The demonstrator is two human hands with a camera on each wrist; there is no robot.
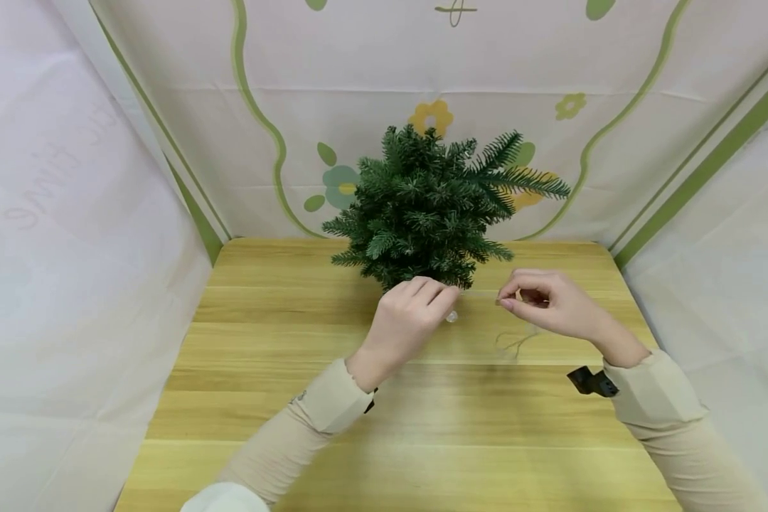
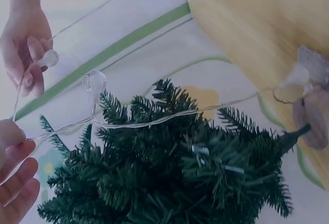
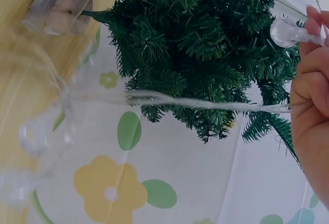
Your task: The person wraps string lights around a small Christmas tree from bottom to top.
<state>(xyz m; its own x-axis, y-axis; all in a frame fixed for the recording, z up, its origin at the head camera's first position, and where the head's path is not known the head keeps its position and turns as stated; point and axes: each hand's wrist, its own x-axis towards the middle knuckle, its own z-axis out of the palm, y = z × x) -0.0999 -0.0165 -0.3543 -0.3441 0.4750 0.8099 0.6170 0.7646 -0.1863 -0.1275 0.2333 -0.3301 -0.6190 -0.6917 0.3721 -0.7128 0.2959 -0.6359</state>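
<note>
A small artificial Christmas tree point(image 1: 422, 213) with dense green needles stands at the back of the table. In front of it, my left hand point(image 1: 406, 320) pinches the thin clear wire of a string of fairy lights, with a clear bulb point(image 1: 451, 316) hanging just below the fingers. My right hand point(image 1: 550, 306), to the right, pinches another stretch of the wire near a ribbed bulb point(image 3: 284, 32). Between the hands the wire runs taut. One more bulb point(image 2: 94, 82) stands off the wire near the branches. From the right hand, several strands point(image 3: 216, 104) trail down, their loose bulbs blurred.
A round wooden base point(image 3: 77, 9) carries the tree's stem, with a translucent piece point(image 3: 41, 5) beside it. The wooden table point(image 1: 422, 412) is enclosed by pale fabric walls point(image 1: 70, 320), the back one printed with flowers. A small black device point(image 1: 592, 382) sits at the right cuff.
</note>
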